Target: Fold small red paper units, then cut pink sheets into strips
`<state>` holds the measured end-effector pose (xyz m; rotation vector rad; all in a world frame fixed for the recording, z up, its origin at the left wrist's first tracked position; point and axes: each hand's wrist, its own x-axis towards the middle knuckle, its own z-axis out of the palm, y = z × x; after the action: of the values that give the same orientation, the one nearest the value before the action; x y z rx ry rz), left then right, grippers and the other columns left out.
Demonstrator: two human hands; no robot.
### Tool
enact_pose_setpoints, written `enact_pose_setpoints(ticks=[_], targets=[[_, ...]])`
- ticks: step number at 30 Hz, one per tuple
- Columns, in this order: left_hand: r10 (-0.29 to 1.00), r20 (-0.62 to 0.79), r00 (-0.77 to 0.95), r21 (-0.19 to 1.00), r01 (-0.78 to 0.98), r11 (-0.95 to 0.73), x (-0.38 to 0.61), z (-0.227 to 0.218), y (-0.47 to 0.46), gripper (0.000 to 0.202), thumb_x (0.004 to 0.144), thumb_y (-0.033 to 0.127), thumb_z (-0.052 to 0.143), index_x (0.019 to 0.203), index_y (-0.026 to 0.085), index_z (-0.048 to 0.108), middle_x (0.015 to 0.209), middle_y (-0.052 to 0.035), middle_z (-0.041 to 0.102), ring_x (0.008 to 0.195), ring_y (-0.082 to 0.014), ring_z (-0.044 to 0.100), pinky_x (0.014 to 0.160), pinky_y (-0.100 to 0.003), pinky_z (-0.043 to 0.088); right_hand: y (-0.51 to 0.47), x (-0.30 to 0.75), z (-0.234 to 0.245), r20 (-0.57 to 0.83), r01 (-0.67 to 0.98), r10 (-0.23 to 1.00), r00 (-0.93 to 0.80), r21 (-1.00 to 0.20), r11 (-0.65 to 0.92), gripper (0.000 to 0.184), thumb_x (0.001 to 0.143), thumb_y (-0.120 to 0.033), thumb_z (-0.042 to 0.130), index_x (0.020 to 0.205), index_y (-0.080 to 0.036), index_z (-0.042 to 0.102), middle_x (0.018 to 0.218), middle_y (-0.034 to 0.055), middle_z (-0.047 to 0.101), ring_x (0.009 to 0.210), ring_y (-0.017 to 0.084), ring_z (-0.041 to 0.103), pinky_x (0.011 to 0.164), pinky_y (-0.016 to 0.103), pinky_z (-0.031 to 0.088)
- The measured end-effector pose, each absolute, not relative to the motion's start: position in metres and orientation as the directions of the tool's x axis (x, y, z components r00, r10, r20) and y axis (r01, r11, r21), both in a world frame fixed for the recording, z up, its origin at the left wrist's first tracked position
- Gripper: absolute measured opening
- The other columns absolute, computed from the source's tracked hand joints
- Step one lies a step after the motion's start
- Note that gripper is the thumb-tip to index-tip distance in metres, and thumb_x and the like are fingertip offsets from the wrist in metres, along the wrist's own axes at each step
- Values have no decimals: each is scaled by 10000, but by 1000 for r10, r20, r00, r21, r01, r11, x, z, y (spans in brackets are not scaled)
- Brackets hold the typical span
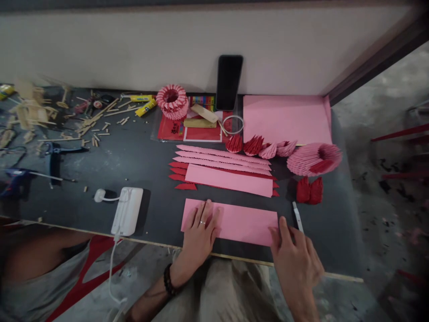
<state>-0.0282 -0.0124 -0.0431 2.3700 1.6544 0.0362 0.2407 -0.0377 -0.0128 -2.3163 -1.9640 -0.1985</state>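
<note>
A folded-looking strip of pink paper [246, 220] lies flat near the table's front edge. My left hand [201, 228] presses on its left part, fingers stretched out and slightly spread. At the strip's right end, my right hand [295, 250] has its thumb and bent index finger closed on the edge; the other fingers are curled. Just beyond lies another pink paper strip [231, 181], on top of several zigzag-edged rows of folded red pieces [181, 171] and pink pieces [221, 156]. A slim white tool [296, 214], pen or craft knife, rests beside my right hand.
Pink paper sheets [284, 116], a phone [229, 82] and a ring of folded paper [171, 100] stand along the back. A larger pink folded form [313, 159] is at right. Left are a white power bank [127, 210], a glue gun [16, 181], wooden sticks and a neighbour's leg [43, 255].
</note>
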Motion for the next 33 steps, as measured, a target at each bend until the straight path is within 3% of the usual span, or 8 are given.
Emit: enact_pose_setpoints(ticks=[3,6,9,13,19,28,31,33], targets=[[928,-106,357,192,923,-333,-29,-46,-13,695,1095,352,500,1738,293,245,1820,-126,240,1665,-332,301,1334,-554,348,-38,213,-6,241,998,971,3,-68,14,805,1005,-388,655,1719,-287,299,1495,151,683,1260,395,720,920,487,596],[927,-87,364,180,921,-345,-29,-51,-15,714,1081,319,518,1739,278,242,1821,-128,236,1670,-330,287,1336,-554,339,-37,182,-21,176,842,873,-455,-233,486,759,1001,-319,618,1704,-270,336,1591,74,613,1425,318,632,1127,471,550],[927,-77,367,177,920,-350,-30,-53,-15,743,1064,292,532,1741,278,225,1822,-114,240,1676,-308,276,1338,-540,340,-37,168,-44,151,699,764,-627,-325,638,689,1012,-362,614,1660,-231,419,1638,51,559,1478,239,586,1238,416,480],[932,-88,350,189,925,-330,-30,-50,-14,728,1081,306,516,1741,310,210,1828,-95,227,1674,-291,284,1328,-544,352,-42,193,-53,138,681,754,-643,-349,644,661,1028,-409,610,1630,-176,464,1631,52,563,1482,236,582,1286,406,442],[932,-92,351,239,916,-321,-33,-49,-13,702,1091,280,490,1740,321,227,1820,-81,249,1655,-306,333,1349,-526,302,-62,286,-36,-5,782,791,-612,-150,605,586,1030,-257,608,1576,-448,512,1538,-103,645,1448,194,617,1252,419,495],[905,-96,414,284,883,-374,-39,-49,-9,723,1089,271,502,1744,298,199,1836,-95,179,1687,-298,240,1356,-547,309,-92,306,-48,70,931,948,-311,-181,319,537,952,-234,709,1448,-435,656,1390,-90,749,1355,272,692,1140,465,599],[899,-113,422,267,885,-382,-59,-46,-11,697,1072,225,529,1720,334,295,1833,-59,212,1699,-315,182,1353,-543,333,-88,298,-51,175,912,932,-318,-210,351,487,921,-225,744,1364,-425,729,1332,-83,776,1197,266,780,987,404,686],[937,-93,336,214,926,-311,-81,-44,-15,682,1062,212,546,1692,394,357,1828,-31,233,1704,-361,114,1353,-652,280,-83,295,-53,306,898,883,-355,-152,413,442,882,-234,795,1290,-402,780,1290,-73,797,1095,263,817,899,372,710]])
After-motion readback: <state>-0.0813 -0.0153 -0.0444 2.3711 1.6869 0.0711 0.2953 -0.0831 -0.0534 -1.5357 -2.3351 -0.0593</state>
